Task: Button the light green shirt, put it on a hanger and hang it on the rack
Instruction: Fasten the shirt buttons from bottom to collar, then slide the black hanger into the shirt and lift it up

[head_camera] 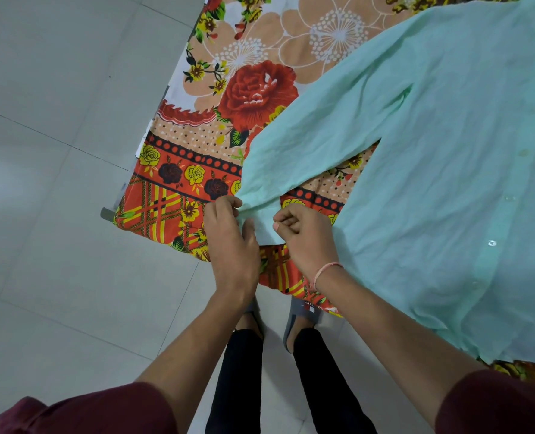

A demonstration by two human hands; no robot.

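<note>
The light green shirt lies spread flat on a flowered bedsheet, its front placket with small clear buttons running down the right side. One long sleeve reaches toward the bed's near corner. My left hand pinches the left edge of the sleeve cuff. My right hand, fingers curled, pinches the cuff's right edge. No hanger or rack is in view.
The bedsheet, red, orange and yellow with big roses, covers the bed, whose corner sits at the lower left. Grey-white floor tiles fill the left side. My feet in grey slippers stand right against the bed edge.
</note>
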